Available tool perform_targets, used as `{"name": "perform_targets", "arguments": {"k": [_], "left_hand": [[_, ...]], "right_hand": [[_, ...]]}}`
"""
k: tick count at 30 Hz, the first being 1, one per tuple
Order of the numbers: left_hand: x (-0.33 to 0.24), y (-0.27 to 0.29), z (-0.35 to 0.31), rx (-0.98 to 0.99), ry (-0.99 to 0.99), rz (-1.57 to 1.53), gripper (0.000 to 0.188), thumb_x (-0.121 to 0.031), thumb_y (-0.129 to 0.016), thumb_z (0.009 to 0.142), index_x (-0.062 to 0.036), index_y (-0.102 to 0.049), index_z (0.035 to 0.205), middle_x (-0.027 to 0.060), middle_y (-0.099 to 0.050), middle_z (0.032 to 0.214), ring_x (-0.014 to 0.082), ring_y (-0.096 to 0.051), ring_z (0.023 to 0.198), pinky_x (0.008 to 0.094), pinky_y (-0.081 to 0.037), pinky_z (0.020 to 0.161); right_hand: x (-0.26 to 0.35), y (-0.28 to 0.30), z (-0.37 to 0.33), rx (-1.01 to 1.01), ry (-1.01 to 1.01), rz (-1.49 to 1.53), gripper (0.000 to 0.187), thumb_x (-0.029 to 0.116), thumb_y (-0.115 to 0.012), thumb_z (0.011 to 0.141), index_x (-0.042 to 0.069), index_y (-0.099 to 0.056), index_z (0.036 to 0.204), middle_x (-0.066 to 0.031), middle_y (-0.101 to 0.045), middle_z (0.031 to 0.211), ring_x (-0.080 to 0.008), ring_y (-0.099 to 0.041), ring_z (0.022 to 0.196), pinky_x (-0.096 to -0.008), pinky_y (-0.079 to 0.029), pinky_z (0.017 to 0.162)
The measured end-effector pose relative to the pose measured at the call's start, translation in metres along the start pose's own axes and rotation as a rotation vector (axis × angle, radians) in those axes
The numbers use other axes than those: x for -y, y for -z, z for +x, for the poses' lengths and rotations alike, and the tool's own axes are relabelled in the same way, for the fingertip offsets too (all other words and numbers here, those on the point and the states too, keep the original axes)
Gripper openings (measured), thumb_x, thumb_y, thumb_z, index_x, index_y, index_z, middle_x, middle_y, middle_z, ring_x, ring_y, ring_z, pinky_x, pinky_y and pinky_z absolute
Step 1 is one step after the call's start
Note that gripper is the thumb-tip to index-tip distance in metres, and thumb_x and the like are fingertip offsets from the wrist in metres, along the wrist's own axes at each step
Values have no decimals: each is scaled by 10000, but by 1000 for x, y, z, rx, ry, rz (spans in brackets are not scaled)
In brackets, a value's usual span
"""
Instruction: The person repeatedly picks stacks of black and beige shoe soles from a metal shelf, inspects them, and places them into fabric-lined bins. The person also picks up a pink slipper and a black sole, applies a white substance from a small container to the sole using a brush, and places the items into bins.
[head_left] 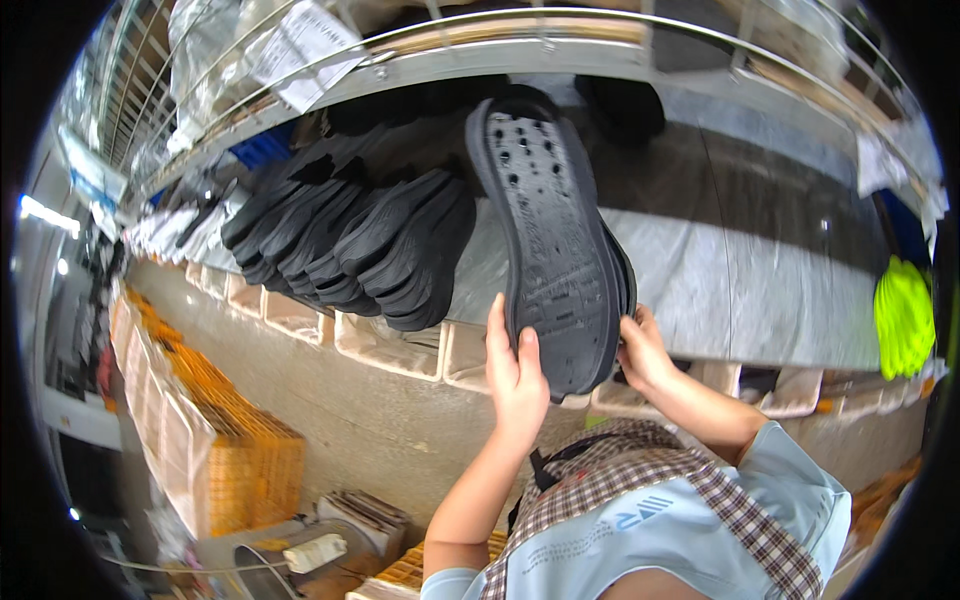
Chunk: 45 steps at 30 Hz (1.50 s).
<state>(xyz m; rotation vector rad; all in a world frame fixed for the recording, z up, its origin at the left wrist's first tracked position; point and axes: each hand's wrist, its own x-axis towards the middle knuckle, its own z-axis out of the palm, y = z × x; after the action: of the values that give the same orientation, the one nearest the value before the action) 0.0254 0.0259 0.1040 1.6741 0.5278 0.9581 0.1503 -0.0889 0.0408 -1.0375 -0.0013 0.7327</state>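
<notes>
Between my hands I hold black shoe soles (560, 250), at least two pressed together, with the holed inner face of the top one toward me. My left hand (515, 365) grips the left edge near the broad lower end, thumb on the face. On the opposite edge, my right hand (642, 345) is closed around the side, its fingers partly hidden behind the soles. To the left, a row of stacked black soles (370, 240) stands on the grey tabletop (670, 270). Another dark sole (622, 108) lies further back, under the shelf.
A wire-fronted shelf (600, 55) with plastic-wrapped goods overhangs the table. Neon yellow-green soles (903, 318) are stacked at the far right. Lined baskets (390, 345) sit below the table edge. Orange crates (255, 465) stand at the lower left, near a stool-like cart (290, 555).
</notes>
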Motion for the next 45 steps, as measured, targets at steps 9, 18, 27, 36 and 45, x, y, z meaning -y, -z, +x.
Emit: {"name": "perform_targets", "arguments": {"k": [9,18,27,36,45], "left_hand": [[28,50,-3,336,413,-238,711,1,-601,736,11,-272,1366,169,-468,1263,304,-453,1190,395,-333,1036],[99,62,-18,260,829,-706,599,-422,-615,862,-18,-447,1272,119,-531,1246,272,-528,1116,437,-442,947],[90,52,-37,235,802,-993,644,-524,-550,853,-41,-465,1270,131,-570,1186,297,-559,1072,429,-464,911],[54,105,-71,56,538,-1131,591,-446,-388,913,-16,-429,1315,148,-513,1268,309,-506,1154,435,-414,995],[28,171,-140,-84,433,-1179,591,-445,-383,915,-12,-430,1314,154,-512,1267,310,-507,1153,435,-417,992]], "right_hand": [[-58,7,-94,-58,407,-623,883,143,-723,656,-19,-219,1362,-222,-396,1245,-302,-409,1189,-382,-318,1021],[-19,9,-63,92,101,-538,647,314,-696,800,-31,-350,1226,-168,-463,1135,-233,-479,1055,-368,-410,925],[11,3,-77,389,12,-233,923,57,-592,666,59,-133,1467,-160,-261,1457,-252,-259,1351,-349,-225,1096],[38,-27,-141,682,170,-214,1042,120,-674,613,51,-81,1466,-156,-252,1458,-265,-257,1356,-381,-196,1107],[6,-64,-194,887,197,-365,1080,245,-763,642,29,-85,1454,-153,-207,1468,-265,-190,1372,-385,-141,1113]]}}
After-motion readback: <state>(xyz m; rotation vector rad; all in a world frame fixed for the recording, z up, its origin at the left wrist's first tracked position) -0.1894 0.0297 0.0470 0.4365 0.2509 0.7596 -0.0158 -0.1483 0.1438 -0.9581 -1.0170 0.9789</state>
